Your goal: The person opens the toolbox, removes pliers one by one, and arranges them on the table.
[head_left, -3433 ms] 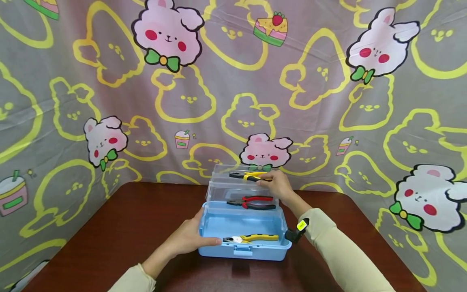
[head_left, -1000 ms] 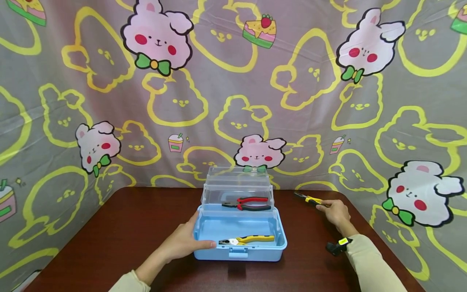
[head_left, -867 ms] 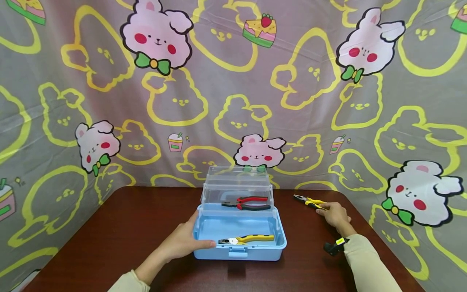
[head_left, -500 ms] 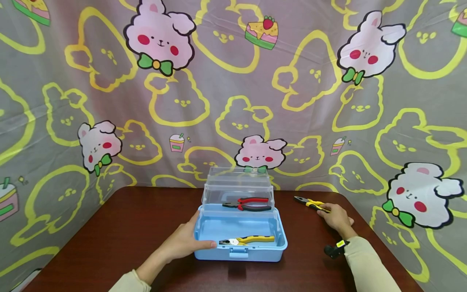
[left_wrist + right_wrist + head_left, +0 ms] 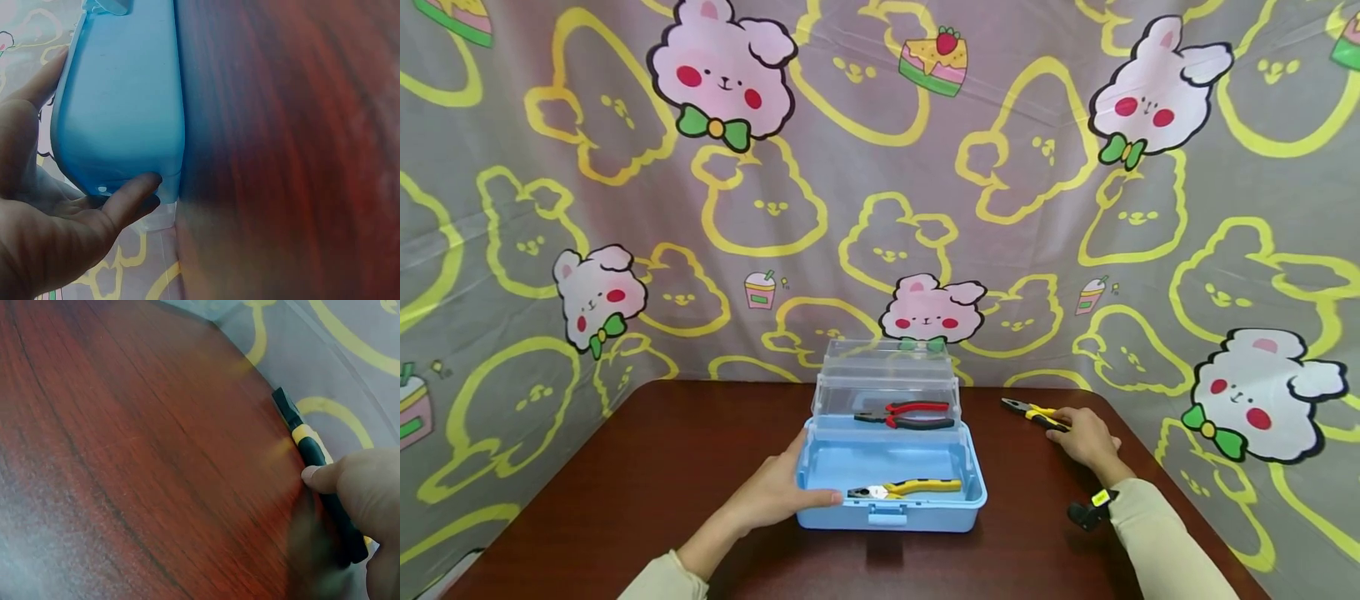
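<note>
Far L: cream sleeve (image 5: pixel 666 577), then L grip (image 5: pixel 775 487) – a bare hand, thumb at the front rim, fingers along the L side, holding the front-L corner of the blue toolbox (image 5: pixel 942 518). Box sits approx. mid-surface (image 5: pixel 700 450), lid up, w/ clear trays (image 5: pixel 847 400) stepped at the back. 2 pliers in it: yellow pliers (image 5: pixel 917 486) low in the base by the front wall, nose L, handles R; red-black pliers (image 5: pixel 892 409) higher, on a clear tray, nose also L, handles spread. Well apart on the R, nr the far-R corner of the surface: yellow-black pliers (image 5: pixel 1033 412), nose L & away, handles pinched by R grip (image 5: pixel 1084 437) – thumb on the black handle per the R wrist view. Can't tell if all of it touches the wood. Black wrist cam (image 5: pixel 1085 515) w/ yellow label below that. Bunny-print cloth (image 5: pixel 880 158) behind everything.
</note>
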A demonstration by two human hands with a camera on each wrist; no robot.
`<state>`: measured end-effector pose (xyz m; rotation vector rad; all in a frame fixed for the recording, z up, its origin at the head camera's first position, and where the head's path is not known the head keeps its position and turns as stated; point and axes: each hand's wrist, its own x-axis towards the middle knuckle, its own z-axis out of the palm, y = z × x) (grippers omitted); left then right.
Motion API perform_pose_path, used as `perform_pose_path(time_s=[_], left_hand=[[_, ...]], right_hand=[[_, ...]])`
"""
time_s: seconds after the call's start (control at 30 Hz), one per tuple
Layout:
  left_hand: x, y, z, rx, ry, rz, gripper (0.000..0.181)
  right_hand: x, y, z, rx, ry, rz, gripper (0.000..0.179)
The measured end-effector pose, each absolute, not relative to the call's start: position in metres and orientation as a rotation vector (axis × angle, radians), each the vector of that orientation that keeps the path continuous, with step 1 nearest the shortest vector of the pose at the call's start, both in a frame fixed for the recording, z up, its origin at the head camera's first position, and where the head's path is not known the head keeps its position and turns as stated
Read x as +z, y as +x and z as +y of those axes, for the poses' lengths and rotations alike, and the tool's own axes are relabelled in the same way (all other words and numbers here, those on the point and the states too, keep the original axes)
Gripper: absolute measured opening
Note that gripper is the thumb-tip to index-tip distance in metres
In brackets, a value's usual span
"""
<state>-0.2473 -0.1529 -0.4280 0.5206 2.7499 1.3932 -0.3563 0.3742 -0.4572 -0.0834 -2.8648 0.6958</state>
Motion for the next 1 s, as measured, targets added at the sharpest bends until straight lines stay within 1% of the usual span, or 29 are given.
perform_pose_path(time_s=[0.27,0.67,1.0], left_hand=[[-0.428,-0.247,-0.154,1.395,0.48,2.757,0.122],[-0.427,-0.247,-0.152,1.382,0.463,2.755,0.122],[-0.428,-0.246,-0.153,1.411,0.47,2.743,0.121]], right_hand=[[-0.448,-0.355,0.369,0.639,0.0,-2.838,0.05],[-0.435,-0.35,0.368,0.659,0.072,-2.789,0.048],[-0.421,-0.348,0.356,0.629,0.324,-2.656,0.043]])
